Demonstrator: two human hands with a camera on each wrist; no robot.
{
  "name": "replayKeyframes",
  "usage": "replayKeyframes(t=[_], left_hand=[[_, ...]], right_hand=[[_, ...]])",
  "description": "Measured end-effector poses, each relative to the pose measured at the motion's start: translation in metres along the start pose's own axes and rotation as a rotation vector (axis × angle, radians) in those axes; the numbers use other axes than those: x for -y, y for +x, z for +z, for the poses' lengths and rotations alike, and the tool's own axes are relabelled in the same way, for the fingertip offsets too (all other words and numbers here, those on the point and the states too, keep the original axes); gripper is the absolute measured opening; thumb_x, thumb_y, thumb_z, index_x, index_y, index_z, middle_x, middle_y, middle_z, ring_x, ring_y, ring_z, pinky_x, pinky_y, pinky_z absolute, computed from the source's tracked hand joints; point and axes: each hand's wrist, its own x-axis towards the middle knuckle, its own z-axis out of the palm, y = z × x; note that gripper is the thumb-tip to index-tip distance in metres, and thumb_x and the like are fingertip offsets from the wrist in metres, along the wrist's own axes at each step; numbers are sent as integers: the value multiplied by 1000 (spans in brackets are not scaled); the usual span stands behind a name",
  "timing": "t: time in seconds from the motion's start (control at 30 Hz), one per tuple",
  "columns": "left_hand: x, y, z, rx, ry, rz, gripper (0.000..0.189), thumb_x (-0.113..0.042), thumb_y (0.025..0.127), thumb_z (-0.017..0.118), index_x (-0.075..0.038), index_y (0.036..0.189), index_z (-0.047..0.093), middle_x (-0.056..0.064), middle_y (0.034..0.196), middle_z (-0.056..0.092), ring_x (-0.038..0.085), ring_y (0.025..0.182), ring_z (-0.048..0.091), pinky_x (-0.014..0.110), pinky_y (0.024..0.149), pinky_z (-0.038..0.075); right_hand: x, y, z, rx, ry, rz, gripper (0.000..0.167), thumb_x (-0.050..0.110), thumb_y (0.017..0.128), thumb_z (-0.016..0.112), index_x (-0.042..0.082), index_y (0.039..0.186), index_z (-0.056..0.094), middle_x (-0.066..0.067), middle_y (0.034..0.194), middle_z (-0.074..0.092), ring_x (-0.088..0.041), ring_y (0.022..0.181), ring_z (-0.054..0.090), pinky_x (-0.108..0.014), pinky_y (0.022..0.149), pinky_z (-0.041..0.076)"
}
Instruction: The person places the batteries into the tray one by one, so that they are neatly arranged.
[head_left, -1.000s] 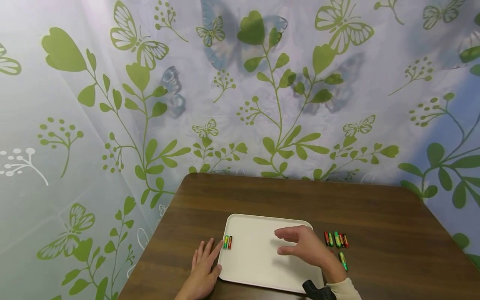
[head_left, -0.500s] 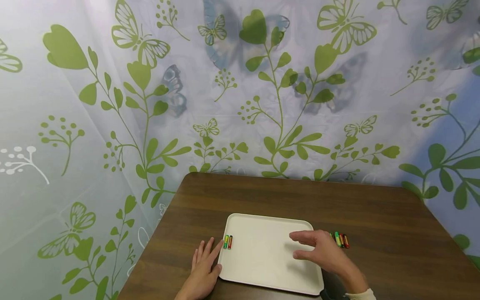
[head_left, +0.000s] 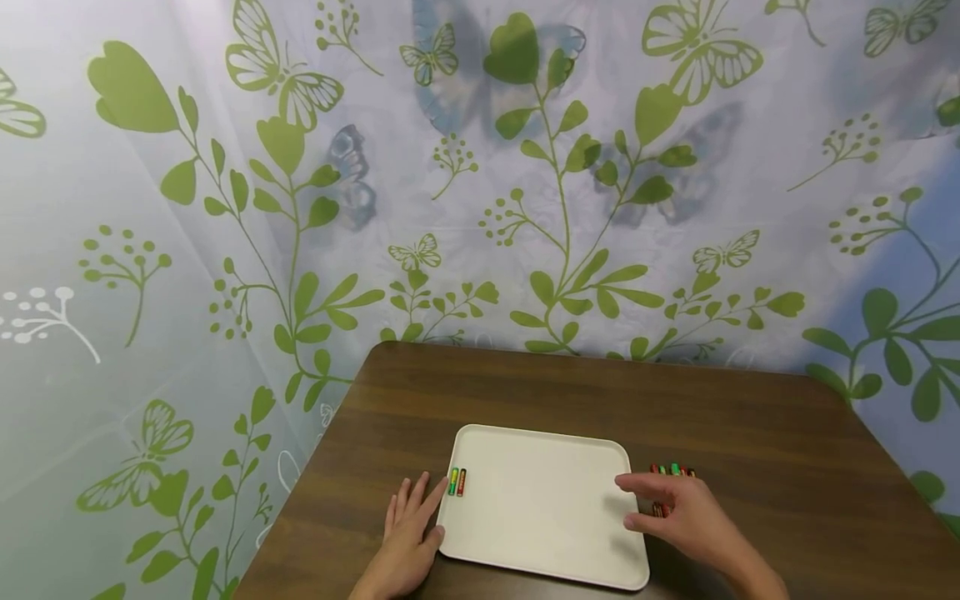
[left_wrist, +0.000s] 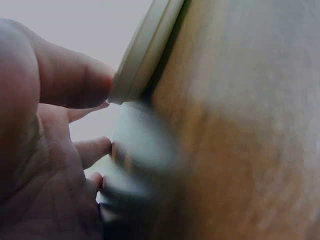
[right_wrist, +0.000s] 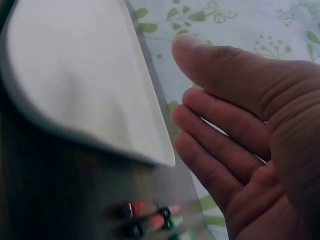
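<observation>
A cream rectangular tray [head_left: 543, 508] lies on the brown table. Inside its left edge, a green-and-yellow battery [head_left: 453, 482] and a red battery [head_left: 461, 482] stand side by side lengthwise. My left hand [head_left: 406, 533] rests on the table beside that edge, fingers extended, the thumb [left_wrist: 80, 80] at the tray's rim in the left wrist view. Over the tray's right edge hovers my right hand [head_left: 690, 517], thumb and fingers apart, holding nothing. Beyond it lie several red and green batteries [head_left: 674, 469], partly hidden by the hand; the right wrist view shows red batteries [right_wrist: 146, 225] among them.
The wooden table [head_left: 480, 383] has rounded far corners. Behind and to the left hangs a pale curtain [head_left: 420, 200] printed with green leaves and butterflies.
My right hand has moved rightward from above the tray to its right edge, toward the loose batteries. My left hand has stayed at the tray's left side.
</observation>
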Motion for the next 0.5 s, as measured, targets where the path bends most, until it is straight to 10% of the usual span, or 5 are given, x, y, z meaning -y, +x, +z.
replayKeyframes(t=[0.5], left_hand=[[-1,0,0,2,-2,-1,67,-6,103,64,-12,168,45,32,179,19,60,165,-5,75,127,-10]], right_hand=[[-22,-40,-37,-60,-212,162,48,40,82,96,28,126,82,6,124,83,7,110,71,-26,84,64]])
